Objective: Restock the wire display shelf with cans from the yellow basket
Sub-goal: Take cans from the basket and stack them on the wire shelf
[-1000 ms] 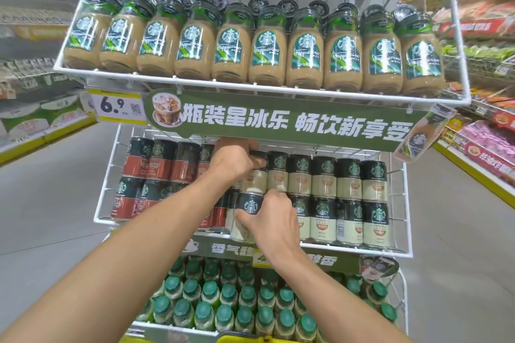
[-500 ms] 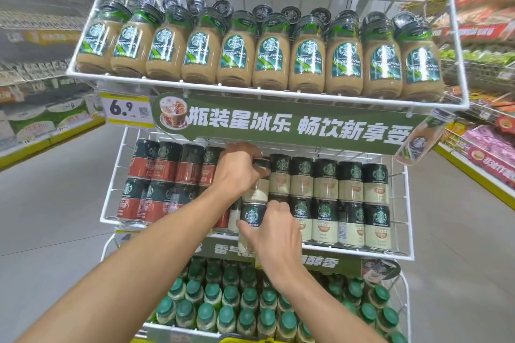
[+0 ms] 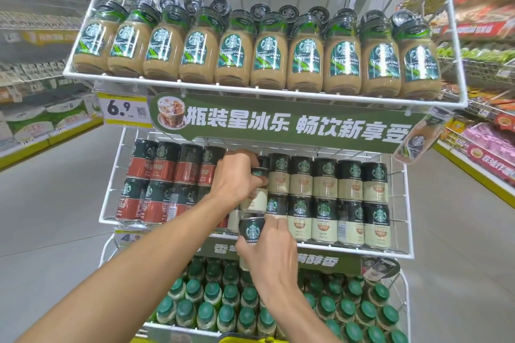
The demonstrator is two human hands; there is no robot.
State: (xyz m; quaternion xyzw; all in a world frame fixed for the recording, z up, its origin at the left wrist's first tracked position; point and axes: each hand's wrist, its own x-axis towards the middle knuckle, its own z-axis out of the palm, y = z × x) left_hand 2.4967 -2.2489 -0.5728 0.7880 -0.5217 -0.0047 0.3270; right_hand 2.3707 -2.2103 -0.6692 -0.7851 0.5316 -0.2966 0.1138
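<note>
Your right fingers [image 3: 274, 227] are wrapped round a can [image 3: 252, 228], thumb on its left side. The right hand [image 3: 269, 256] is nearest the camera, low at the front rail of the middle tier. The can's long axis is vertical, dark green top up, cream body mostly hidden by your palm. Just above and a bit further in, your left hand [image 3: 237, 175] grips a second can [image 3: 257, 199], also upright, fingers curled round its top, at the left end of the upper cream row. Key relation: the open column lies straight ahead of and slightly above the right-hand can, between the red cans [image 3: 156, 200] on the left and the cream cans [image 3: 324, 220] on the right, directly under the can your left holds. So the right hand is nearer the lower slot; likely a short push forward over the rail, axis kept upright. Neighbours are close on both sides, so there's a risk of knocking one. The wire display shelf [image 3: 108, 221] looks near full otherwise. The top tier beyond carries glass bottles [image 3: 267, 61]. The yellow basket [image 3: 245, 340] is only a yellow sliver at the bottom edge; its contents can't be told.
</note>
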